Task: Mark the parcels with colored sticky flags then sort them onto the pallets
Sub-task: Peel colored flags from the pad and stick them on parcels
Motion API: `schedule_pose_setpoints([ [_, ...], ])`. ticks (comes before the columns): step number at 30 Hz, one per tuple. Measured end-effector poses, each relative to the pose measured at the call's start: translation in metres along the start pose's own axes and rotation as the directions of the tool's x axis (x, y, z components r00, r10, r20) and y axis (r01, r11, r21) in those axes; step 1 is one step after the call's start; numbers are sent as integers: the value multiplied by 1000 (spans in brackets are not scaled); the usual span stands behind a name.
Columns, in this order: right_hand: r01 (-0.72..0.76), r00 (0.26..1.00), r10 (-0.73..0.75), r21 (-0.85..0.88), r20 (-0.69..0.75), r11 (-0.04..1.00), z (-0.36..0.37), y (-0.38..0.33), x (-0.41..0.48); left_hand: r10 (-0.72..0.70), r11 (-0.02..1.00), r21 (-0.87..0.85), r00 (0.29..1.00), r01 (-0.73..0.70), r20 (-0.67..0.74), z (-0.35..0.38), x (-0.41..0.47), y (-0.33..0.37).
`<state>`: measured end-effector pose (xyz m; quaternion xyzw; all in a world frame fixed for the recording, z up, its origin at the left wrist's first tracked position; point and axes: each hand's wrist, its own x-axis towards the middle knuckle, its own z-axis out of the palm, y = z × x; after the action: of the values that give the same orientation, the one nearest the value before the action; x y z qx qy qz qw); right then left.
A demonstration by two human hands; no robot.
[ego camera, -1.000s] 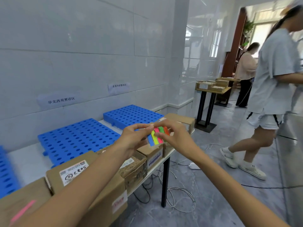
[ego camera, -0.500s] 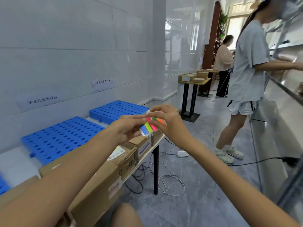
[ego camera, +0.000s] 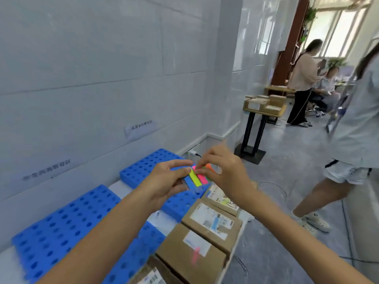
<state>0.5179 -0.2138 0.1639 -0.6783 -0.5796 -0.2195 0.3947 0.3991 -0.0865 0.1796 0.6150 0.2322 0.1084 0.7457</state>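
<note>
My left hand holds a pad of colored sticky flags with blue, yellow, pink and orange strips. My right hand pinches at the pink strip's top end with thumb and forefinger. Below them a row of cardboard parcels lies along the table's front edge: one bears a pink flag, one a blue flag, and the farthest a yellowish mark. Two blue perforated pallets lie on the table against the wall.
Paper labels are stuck on the white tiled wall above the pallets. A second small table with boxes stands farther along. A person in shorts stands close on the right; others stand at the far end. Cables lie on the floor.
My view has tilted down and left, so flagged parcels now show below my hands. My right fingers have shifted from the orange end onto the pink strip. The person on the right moved nearer the frame edge.
</note>
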Motion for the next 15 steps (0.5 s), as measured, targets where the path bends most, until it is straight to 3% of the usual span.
schedule_pose_setpoints([
  [7, 25, 994, -30, 51, 105, 998, -50, -80, 74, -95, 994, -53, 995, 94, -24, -17, -75, 103],
  [15, 7, 964, -41, 126, 261, 992, -77, -111, 91, -103, 994, -50, 992, 99, -76, -14, -111, 122],
])
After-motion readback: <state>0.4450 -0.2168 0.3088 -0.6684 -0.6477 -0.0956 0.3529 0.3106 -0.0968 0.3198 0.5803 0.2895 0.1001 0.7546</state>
